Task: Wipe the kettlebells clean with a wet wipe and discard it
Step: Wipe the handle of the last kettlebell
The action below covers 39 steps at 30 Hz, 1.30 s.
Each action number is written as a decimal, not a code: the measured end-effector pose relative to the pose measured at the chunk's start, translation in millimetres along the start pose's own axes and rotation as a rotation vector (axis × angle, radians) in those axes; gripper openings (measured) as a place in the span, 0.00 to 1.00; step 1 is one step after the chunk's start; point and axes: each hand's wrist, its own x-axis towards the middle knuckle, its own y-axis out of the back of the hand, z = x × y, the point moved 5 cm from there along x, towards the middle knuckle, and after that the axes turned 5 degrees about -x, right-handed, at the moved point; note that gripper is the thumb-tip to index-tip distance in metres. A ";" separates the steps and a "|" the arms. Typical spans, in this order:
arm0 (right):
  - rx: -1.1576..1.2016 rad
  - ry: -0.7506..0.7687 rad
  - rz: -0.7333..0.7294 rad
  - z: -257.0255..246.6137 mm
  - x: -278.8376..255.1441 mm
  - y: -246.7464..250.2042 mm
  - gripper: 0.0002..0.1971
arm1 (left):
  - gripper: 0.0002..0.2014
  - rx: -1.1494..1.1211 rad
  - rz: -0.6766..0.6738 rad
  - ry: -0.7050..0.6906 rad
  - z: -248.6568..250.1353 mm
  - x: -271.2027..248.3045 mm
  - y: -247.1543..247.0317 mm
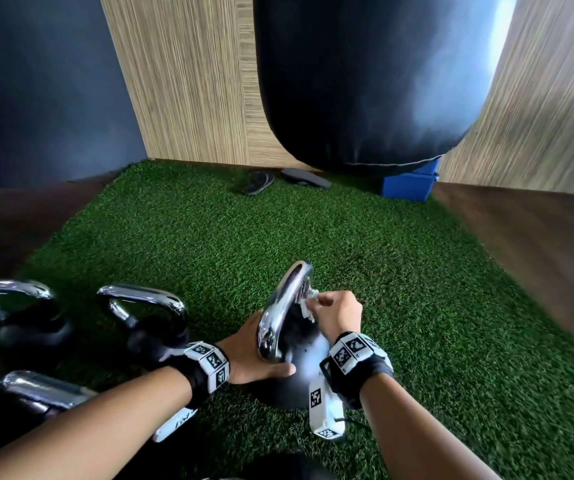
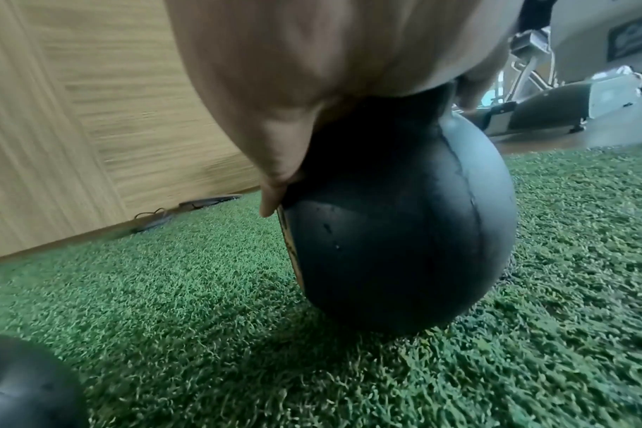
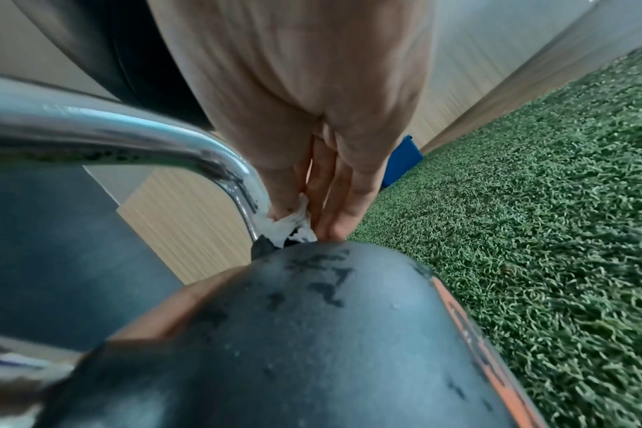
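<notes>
A black kettlebell (image 1: 299, 362) with a chrome handle (image 1: 287, 299) stands on the green turf, tilted slightly. My left hand (image 1: 257, 358) grips its upper body just under the handle, thumb on the near side. My right hand (image 1: 325, 304) pinches a crumpled white wet wipe (image 1: 308, 306) against the far leg of the handle. In the right wrist view the wipe (image 3: 290, 227) sits where the handle (image 3: 136, 130) meets the ball (image 3: 312, 333), which shows damp streaks. The left wrist view shows my palm (image 2: 294, 87) over the ball (image 2: 403, 231).
Three more kettlebells (image 1: 36, 327) (image 1: 154, 323) (image 1: 36, 393) stand to the left on the turf (image 1: 209, 237). A black punching bag (image 1: 365, 81) hangs ahead, above a blue box (image 1: 410, 185). Two dark sandals (image 1: 254, 181) lie by the wooden wall.
</notes>
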 end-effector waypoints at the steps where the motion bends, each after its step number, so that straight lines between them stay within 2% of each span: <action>1: 0.008 0.007 -0.017 -0.9 2.1 -0.3 0.04 | 0.62 0.010 -0.016 0.003 -3.2 1.4 -1.7; 4: 0.035 0.117 -0.002 -13.0 9.5 0.8 0.12 | 0.59 0.094 -0.069 -0.017 -5.8 3.0 -2.5; 6: -0.012 0.248 0.104 -22.3 12.8 6.7 0.09 | 0.54 0.148 -0.088 0.017 -10.1 3.4 -2.7; 8: -0.015 0.288 0.129 -24.2 13.6 7.4 0.05 | 0.50 0.192 -0.122 0.037 -11.6 5.3 -3.5; 12: -0.006 0.336 0.046 -31.3 14.1 11.6 0.06 | 0.62 0.204 -0.148 0.058 -10.8 5.0 -4.0; 16: -0.135 0.693 0.218 -56.9 -12.8 31.3 0.04 | 0.58 0.188 -0.189 0.066 -7.5 2.1 -3.3; 19: -0.173 0.842 0.205 -60.9 -29.4 36.6 0.07 | 0.57 0.243 -0.204 0.029 -5.2 4.9 -4.6; 21: -0.163 0.838 0.173 -63.5 -30.0 39.9 0.09 | 0.53 0.247 -0.200 0.005 -3.7 5.8 -4.9; 23: -0.150 0.829 0.137 -67.3 -32.6 39.5 0.16 | 0.45 0.249 -0.208 -0.034 -2.6 6.8 -4.8; 25: -0.105 0.848 0.087 -67.6 -46.2 35.3 0.19 | 0.42 0.238 -0.218 -0.058 -2.5 6.0 -4.5; 29: -0.136 0.890 -0.010 -60.2 -79.2 32.1 0.05 | 0.40 0.234 -0.142 -0.093 2.6 6.0 -2.4; 31: -0.011 0.749 -0.092 -59.6 -75.8 37.4 0.04 | 0.34 0.286 -0.132 -0.072 8.1 7.1 -2.3; 34: 0.162 0.538 -0.214 -55.5 -71.5 34.1 0.09 | 0.14 0.317 -0.150 -0.076 18.2 3.7 -3.2; 36: 0.189 0.471 -0.309 -49.1 -77.8 25.6 0.12 | 0.15 0.324 -0.182 -0.087 21.8 3.0 -4.4; 39: 0.192 0.422 -0.402 -40.4 -84.7 17.6 0.14 | 0.37 0.334 -0.195 -0.095 23.4 4.4 -4.5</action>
